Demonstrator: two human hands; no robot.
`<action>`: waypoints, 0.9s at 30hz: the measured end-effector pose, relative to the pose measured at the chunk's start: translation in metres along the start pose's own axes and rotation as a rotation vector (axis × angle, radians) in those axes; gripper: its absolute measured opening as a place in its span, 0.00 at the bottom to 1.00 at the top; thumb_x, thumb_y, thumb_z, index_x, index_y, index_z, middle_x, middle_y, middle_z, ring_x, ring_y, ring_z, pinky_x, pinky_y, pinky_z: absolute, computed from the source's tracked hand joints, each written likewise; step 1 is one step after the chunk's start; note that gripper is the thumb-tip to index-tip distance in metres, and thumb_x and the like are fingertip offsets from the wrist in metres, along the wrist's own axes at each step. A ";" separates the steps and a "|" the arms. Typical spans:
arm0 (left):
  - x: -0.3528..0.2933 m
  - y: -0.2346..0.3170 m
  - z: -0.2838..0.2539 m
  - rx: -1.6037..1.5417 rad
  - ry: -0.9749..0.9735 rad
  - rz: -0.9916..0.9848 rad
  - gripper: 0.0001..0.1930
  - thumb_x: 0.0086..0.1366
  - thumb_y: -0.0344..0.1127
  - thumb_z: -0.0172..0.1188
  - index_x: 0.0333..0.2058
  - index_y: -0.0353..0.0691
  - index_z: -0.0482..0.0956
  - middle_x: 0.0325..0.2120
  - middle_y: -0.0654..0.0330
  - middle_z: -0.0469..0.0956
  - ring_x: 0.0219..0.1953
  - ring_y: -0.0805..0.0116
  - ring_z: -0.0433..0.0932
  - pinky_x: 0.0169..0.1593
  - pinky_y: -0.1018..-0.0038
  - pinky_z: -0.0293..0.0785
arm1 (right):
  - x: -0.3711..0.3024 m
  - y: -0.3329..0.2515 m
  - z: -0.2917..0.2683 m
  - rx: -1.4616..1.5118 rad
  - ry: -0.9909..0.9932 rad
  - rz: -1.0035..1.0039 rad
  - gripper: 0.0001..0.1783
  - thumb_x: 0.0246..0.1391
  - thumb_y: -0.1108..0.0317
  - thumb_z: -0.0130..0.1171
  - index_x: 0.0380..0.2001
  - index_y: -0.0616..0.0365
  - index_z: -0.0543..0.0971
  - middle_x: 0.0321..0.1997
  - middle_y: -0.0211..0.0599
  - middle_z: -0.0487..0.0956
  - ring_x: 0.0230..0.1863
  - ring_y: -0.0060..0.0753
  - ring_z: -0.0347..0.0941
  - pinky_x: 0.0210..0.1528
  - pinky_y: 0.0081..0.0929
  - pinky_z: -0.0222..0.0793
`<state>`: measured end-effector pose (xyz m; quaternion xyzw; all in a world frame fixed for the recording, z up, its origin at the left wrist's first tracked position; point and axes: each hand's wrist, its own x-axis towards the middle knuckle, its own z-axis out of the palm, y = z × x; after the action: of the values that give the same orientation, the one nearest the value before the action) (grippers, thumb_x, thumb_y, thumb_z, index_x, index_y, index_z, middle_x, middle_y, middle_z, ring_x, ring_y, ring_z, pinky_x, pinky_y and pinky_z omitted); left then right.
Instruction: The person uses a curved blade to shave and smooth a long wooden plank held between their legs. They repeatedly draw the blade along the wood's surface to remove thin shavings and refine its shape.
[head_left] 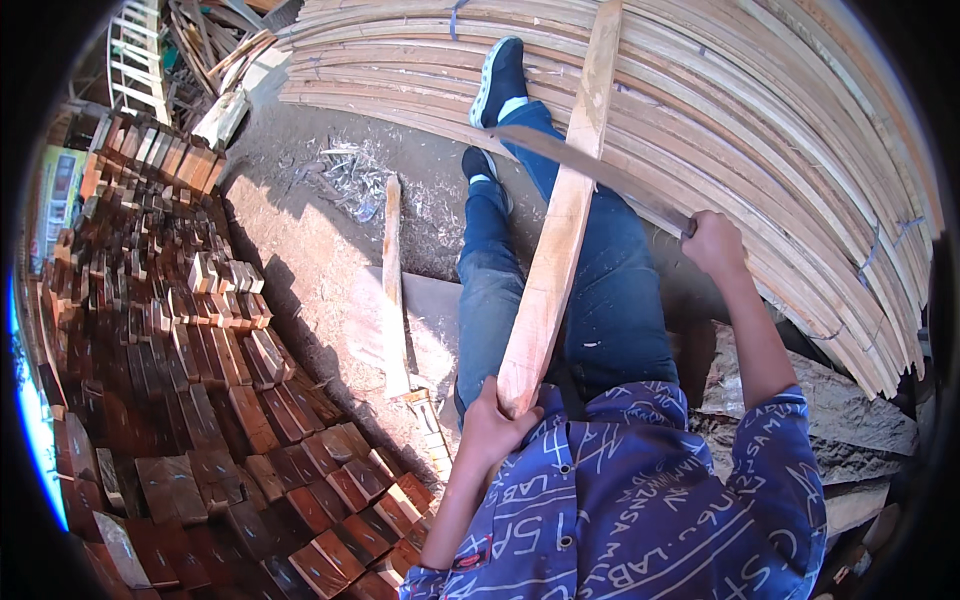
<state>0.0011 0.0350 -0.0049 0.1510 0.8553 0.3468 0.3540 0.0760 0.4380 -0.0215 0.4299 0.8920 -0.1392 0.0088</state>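
Note:
My left hand (pixel 493 428) is closed around the near end of a long pale wooden plank (pixel 545 285). The plank rests across my lap and slants away from me between my legs toward the bundled strips. In my right hand (pixel 713 243) is the dark handle of a machete (pixel 590 168), its long blade pointing to the left. The blade crosses over the plank's upper half; whether it touches the wood I cannot tell.
Tied long wooden strips (pixel 760 150) lie behind my feet and to the right. Stacked reddish-brown wood blocks (pixel 200 420) fill the left side. Another narrow plank (pixel 393 290) lies on the ground near a pile of shavings (pixel 350 170). Rough slabs (pixel 810 400) lie at right.

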 end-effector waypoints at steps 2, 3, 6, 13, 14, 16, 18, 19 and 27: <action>-0.003 0.020 -0.005 0.108 -0.100 -0.111 0.34 0.47 0.51 0.72 0.44 0.30 0.73 0.29 0.46 0.81 0.34 0.55 0.82 0.41 0.66 0.76 | 0.000 0.017 -0.014 -0.020 0.016 -0.031 0.09 0.45 0.66 0.60 0.26 0.58 0.84 0.28 0.51 0.83 0.33 0.54 0.81 0.41 0.43 0.78; -0.002 0.016 -0.006 0.109 -0.086 -0.111 0.33 0.47 0.50 0.73 0.44 0.30 0.73 0.29 0.45 0.81 0.34 0.54 0.83 0.41 0.66 0.76 | 0.000 0.020 -0.020 -0.032 0.024 -0.047 0.09 0.47 0.66 0.59 0.27 0.59 0.84 0.29 0.52 0.83 0.33 0.55 0.81 0.41 0.44 0.78; 0.011 0.002 0.001 0.114 -0.005 -0.024 0.32 0.47 0.47 0.73 0.43 0.29 0.72 0.28 0.44 0.81 0.33 0.53 0.83 0.40 0.65 0.77 | -0.017 -0.006 -0.010 0.012 -0.018 -0.055 0.11 0.47 0.64 0.60 0.27 0.60 0.84 0.29 0.53 0.83 0.34 0.56 0.81 0.43 0.46 0.77; 0.019 0.011 0.002 0.219 0.001 0.000 0.30 0.48 0.49 0.73 0.36 0.31 0.68 0.28 0.38 0.80 0.34 0.38 0.81 0.40 0.53 0.76 | -0.066 -0.076 0.021 0.035 -0.263 -0.470 0.11 0.41 0.61 0.65 0.23 0.57 0.83 0.23 0.48 0.81 0.29 0.54 0.80 0.36 0.46 0.77; 0.019 0.012 0.001 0.239 0.004 -0.006 0.30 0.48 0.49 0.73 0.36 0.31 0.68 0.27 0.39 0.80 0.33 0.38 0.81 0.40 0.53 0.76 | -0.065 -0.085 0.021 -0.017 -0.288 -0.527 0.10 0.39 0.61 0.65 0.22 0.57 0.83 0.22 0.48 0.81 0.28 0.53 0.80 0.35 0.45 0.77; 0.015 0.014 -0.001 0.273 0.014 -0.016 0.30 0.47 0.49 0.73 0.36 0.31 0.67 0.25 0.40 0.79 0.32 0.38 0.81 0.39 0.53 0.76 | -0.058 -0.086 0.024 -0.084 -0.286 -0.593 0.09 0.36 0.62 0.65 0.20 0.56 0.83 0.22 0.47 0.81 0.28 0.53 0.80 0.34 0.44 0.76; 0.011 0.005 0.002 0.316 0.029 -0.030 0.30 0.47 0.49 0.73 0.36 0.32 0.67 0.24 0.41 0.79 0.31 0.38 0.81 0.38 0.53 0.76 | -0.036 -0.074 0.026 -0.128 -0.239 -0.602 0.09 0.33 0.63 0.65 0.18 0.56 0.82 0.22 0.46 0.81 0.27 0.53 0.80 0.33 0.43 0.76; 0.008 0.002 0.004 0.331 0.047 -0.038 0.30 0.47 0.49 0.73 0.36 0.32 0.67 0.23 0.41 0.79 0.30 0.38 0.81 0.37 0.53 0.76 | -0.025 -0.064 0.026 -0.070 -0.214 -0.533 0.09 0.33 0.63 0.65 0.19 0.57 0.83 0.22 0.47 0.81 0.27 0.52 0.80 0.33 0.43 0.76; 0.025 -0.003 0.005 0.233 0.037 0.074 0.30 0.47 0.46 0.73 0.36 0.31 0.66 0.24 0.40 0.79 0.30 0.39 0.81 0.37 0.52 0.76 | -0.015 -0.043 0.021 -0.102 -0.103 -0.427 0.09 0.37 0.64 0.63 0.21 0.58 0.83 0.24 0.48 0.81 0.27 0.51 0.81 0.33 0.42 0.77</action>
<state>-0.0128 0.0479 -0.0224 0.2161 0.8901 0.2604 0.3052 0.0504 0.3956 -0.0288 0.2226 0.9671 -0.1144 0.0466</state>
